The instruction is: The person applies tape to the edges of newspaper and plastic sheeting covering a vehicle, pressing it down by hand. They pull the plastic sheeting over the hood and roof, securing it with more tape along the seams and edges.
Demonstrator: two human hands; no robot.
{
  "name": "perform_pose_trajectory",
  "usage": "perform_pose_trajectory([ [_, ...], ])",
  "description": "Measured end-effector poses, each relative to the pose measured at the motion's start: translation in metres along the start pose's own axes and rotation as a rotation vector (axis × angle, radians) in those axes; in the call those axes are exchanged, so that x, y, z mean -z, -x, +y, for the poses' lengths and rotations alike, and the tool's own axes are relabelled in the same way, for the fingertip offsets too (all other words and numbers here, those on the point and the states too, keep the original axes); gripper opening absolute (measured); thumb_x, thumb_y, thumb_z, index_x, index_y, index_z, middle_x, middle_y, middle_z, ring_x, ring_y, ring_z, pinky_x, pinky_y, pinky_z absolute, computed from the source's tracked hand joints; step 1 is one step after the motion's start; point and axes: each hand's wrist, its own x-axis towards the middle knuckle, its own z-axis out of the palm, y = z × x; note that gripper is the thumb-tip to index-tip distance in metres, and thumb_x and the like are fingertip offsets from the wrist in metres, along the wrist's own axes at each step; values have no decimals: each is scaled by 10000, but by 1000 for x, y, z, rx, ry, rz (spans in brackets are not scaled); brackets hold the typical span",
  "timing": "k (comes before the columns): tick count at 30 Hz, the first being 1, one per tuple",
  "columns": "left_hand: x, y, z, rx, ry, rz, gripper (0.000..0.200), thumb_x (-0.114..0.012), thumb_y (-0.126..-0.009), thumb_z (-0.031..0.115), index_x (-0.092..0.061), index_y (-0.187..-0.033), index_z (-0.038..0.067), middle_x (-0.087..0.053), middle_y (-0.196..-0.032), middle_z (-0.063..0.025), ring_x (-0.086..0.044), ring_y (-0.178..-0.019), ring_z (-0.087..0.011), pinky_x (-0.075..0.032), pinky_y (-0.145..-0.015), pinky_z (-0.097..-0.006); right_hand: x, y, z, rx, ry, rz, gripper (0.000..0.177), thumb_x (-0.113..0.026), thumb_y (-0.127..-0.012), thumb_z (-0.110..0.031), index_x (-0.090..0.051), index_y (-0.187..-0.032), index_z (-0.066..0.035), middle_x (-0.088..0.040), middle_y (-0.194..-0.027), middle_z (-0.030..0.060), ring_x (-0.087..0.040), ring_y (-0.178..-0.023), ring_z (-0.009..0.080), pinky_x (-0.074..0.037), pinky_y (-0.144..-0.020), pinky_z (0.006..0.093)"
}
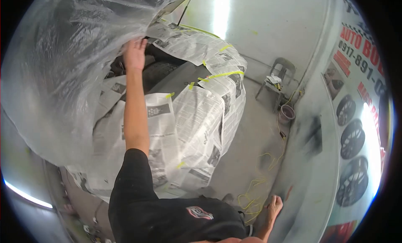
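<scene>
Two hands show: left hand (pixel 135 54) spread open against the plastic sheet (pixel 63 63), right hand (pixel 274 206) hanging loose, empty.

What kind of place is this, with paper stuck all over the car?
Probably a car body and paint shop. The car is masked with taped-on newspaper sheets under a clear plastic sheet, and a red-lettered wall sign reads "AUTO BO" beside pictured black wheels.

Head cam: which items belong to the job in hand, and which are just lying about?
In hand:
left hand, raised against the plastic sheet
newspaper masking
yellow tape

Lying about:
chair
bucket
yellow cord on the floor
wheel banner
</scene>
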Motion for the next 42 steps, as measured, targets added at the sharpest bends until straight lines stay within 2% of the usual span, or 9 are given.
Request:
perform_pose_trajectory([
  [6, -63, 106, -107, 72, 42, 8, 381, -541, -1038, 294, -499, -1325, 47, -592, -1289, -119, -586, -1190, -271, -451, -1070, -492, -53, -195, -160, 224, 8, -202, 293, -572, -996, -223, -649, -929, 52, -503, -610, 23, -501, -485, 88, -419, -441, 267],
  [8, -78, 141, -129, 91, 202, 30, 302, -544, -1033, 298, -563, -1238, 77, -635, -1198, -74, -610, -1107, -242, -457, -1054, -466, -96, -260, -198, 566, 46, -273, 284, -582, -999, -220, -662, -955, 49, -499, -620, 15, -507, -495, 83, -427, -464, 258],
  [14, -72, 197, -151, 13, 363, 37, 129, -566, -987, 185, -565, -870, 130, -534, -763, 14, -475, -710, -145, -406, -709, -349, -239, -268, -417, 769, -254, -832, 273, -607, -1001, -207, -691, -1068, 43, -561, -683, 24, -557, -541, 96, -448, -486, 251],
  [19, -49, 251, -148, 42, 217, 343, 218, -536, -981, 166, -496, -767, 162, -423, -688, 52, -370, -591, -97, -291, -578, -282, -369, -263, -492, 397, -541, -1359, 591, -624, -974, -467, -592, -1200, 78, -659, -926, 109, -652, -781, 190, -555, -688, 330],
  [25, -24, 290, -130, -43, 24, 596, 124, -501, -1004, 180, -565, -907, 137, -483, -739, 42, -408, -605, -99, -314, -538, -275, -474, -266, -555, -36, -827, -1787, 592, -604, -980, -492, -534, -1265, 22, -665, -984, 122, -656, -882, 246, -558, -809, 388],
  [28, -27, 292, -115, -87, -52, 768, 131, -473, -1024, 179, -558, -939, 125, -492, -750, 27, -418, -592, -102, -315, -516, -256, -481, -271, -575, -43, -1094, -1982, 491, -606, -997, -420, -552, -1251, -3, -645, -891, 91, -649, -813, 247, -558, -792, 386],
  [34, 11, 309, -95, -155, -372, 991, 113, -463, -1022, 140, -562, -968, 130, -522, -812, 20, -447, -646, -109, -360, -556, -263, -501, -322, -512, 160, -951, -1664, 184, -593, -1005, -187, -660, -961, -20, -583, -711, 19, -597, -612, 137, -526, -593, 283],
  [38, 51, 331, -88, -147, -359, 950, 283, -425, -1068, 197, -536, -1281, 48, -603, -1198, -87, -582, -1083, -247, -502, -920, -410, -488, -343, -460, 226, -751, -1519, 231, -591, -1016, -225, -655, -968, -9, -494, -623, -5, -527, -508, 130, -495, -545, 275],
  [42, 46, 322, -91, -111, -410, 803, 417, -435, -1068, 314, -454, -1371, 29, -538, -1318, -142, -527, -1191, -285, -441, -1022, -455, -498, -355, -421, 241, -664, -1567, 255, -575, -1027, -243, -631, -947, -7, -470, -634, -13, -518, -502, 119, -467, -509, 282],
])
